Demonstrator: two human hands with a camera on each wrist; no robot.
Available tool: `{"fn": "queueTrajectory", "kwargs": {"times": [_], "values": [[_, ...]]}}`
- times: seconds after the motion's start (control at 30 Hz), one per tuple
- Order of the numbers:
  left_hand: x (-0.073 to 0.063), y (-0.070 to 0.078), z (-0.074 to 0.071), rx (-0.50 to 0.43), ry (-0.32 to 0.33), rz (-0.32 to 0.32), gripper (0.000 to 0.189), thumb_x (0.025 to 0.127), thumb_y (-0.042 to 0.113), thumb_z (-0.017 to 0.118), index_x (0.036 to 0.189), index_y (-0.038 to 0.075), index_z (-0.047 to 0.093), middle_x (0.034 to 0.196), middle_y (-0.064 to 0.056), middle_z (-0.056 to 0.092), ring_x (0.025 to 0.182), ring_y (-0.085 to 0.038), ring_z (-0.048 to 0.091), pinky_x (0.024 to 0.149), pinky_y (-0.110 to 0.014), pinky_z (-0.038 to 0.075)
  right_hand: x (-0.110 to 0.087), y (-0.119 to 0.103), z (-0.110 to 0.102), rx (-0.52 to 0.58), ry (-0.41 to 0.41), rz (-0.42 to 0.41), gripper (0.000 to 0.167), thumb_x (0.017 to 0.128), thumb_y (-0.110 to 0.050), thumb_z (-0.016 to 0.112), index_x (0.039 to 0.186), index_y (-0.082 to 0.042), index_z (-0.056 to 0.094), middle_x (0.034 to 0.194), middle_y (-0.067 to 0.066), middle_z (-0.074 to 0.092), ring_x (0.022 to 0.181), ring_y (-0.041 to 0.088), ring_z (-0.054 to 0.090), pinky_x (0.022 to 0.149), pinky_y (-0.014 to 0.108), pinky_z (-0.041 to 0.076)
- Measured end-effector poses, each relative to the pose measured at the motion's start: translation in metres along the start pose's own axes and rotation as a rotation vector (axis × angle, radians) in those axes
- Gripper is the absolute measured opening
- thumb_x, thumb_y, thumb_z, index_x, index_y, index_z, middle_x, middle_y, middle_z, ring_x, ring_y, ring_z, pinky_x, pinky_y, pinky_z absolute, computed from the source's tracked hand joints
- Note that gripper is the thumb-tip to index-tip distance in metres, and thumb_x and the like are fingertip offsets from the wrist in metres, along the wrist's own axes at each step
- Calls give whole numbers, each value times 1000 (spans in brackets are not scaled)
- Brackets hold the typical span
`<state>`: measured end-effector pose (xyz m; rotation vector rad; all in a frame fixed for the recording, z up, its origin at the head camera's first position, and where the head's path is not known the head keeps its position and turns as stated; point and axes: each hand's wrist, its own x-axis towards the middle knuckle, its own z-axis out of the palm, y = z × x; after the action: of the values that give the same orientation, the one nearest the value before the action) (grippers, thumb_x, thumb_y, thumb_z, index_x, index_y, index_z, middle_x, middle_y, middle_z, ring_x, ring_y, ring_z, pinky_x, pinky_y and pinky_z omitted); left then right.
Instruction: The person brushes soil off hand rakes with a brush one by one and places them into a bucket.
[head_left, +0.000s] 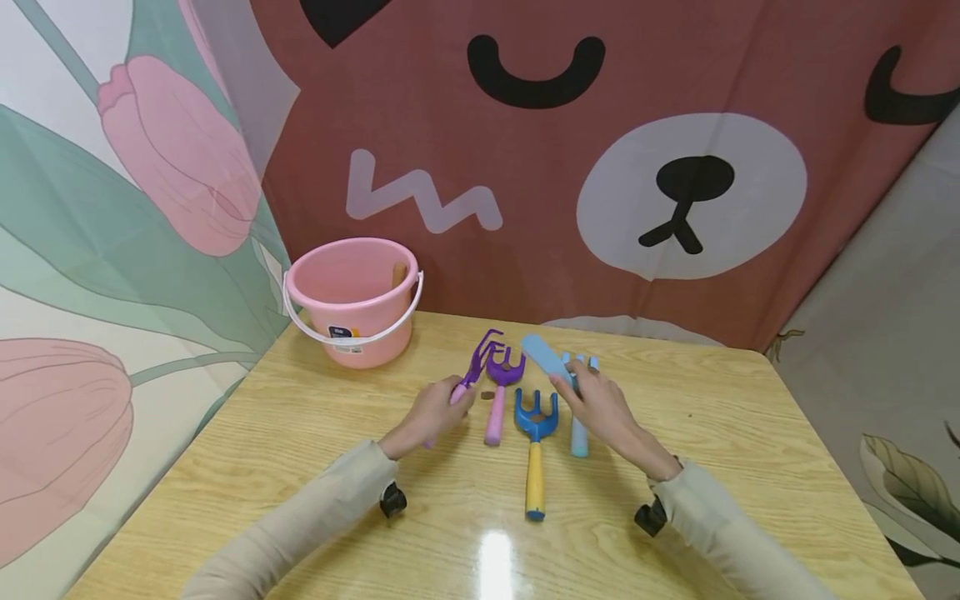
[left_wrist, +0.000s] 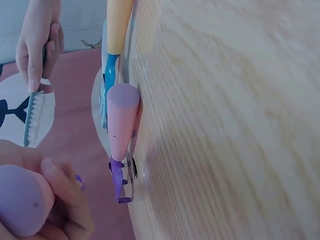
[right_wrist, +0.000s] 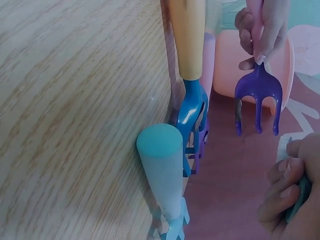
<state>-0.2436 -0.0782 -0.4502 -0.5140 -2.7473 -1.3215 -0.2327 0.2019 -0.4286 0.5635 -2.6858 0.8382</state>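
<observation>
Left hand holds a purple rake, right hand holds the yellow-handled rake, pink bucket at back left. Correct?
No: the right hand holds a light blue brush; the yellow-handled rake lies on the table, per the head view. The rest holds.

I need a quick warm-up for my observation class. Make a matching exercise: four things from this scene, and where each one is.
Things:
1. bucket
2. brush
3. yellow-handled fork
4. raised purple fork

Places:
A. in the right hand
B. lying on the table
C. in the left hand
D. standing at the back left

Pairs: 1-D, 2-A, 3-B, 4-C
</observation>
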Motion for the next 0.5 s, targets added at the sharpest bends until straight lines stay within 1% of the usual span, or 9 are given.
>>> {"fn": "queueTrajectory", "kwargs": {"times": [0.13,0.2,0.33,0.4,0.43,0.5], "values": [[1,-2,0,11,22,38,11,93,14,66,92,3,67,70,0,57,58,-12,51,52,-28,46,1,0,2,-1,1,-5,33,104,-31,53,111,0,59,57,-4,40,43,7,31,40,23,27],[1,-2,0,-2,15,43,12,93,13,67,94,1,67,71,0,57,58,-12,51,52,-27,46,1,0,3,-5,1,-8,33,104,-31,53,112,1,59,55,-5,40,42,6,30,40,23,26],[-1,-3,-2,-74,-43,13,24,96,13,66,110,-5,64,70,-8,62,53,-16,57,45,-25,47,1,0,4,-13,-13,-7,35,104,-32,53,113,2,59,52,-6,38,41,5,28,40,22,24],[-2,-2,-3,-102,-70,9,29,98,13,64,117,-8,61,70,-12,63,50,-19,59,42,-25,46,1,-1,4,-11,-22,-3,36,104,-32,52,114,2,59,51,-7,37,40,5,26,39,22,23],[-2,-2,-3,-111,-82,9,28,99,13,62,116,-8,61,69,-13,63,49,-20,59,41,-25,46,1,-1,4,-9,-25,-3,36,104,-31,53,114,2,58,50,-7,37,40,5,25,39,22,22],[-2,-1,-2,-105,-85,25,21,100,14,59,110,-5,62,68,-11,62,47,-18,58,41,-26,46,1,-2,4,-4,-31,0,35,104,-31,53,114,3,58,50,-7,36,39,5,25,39,22,22]]}}
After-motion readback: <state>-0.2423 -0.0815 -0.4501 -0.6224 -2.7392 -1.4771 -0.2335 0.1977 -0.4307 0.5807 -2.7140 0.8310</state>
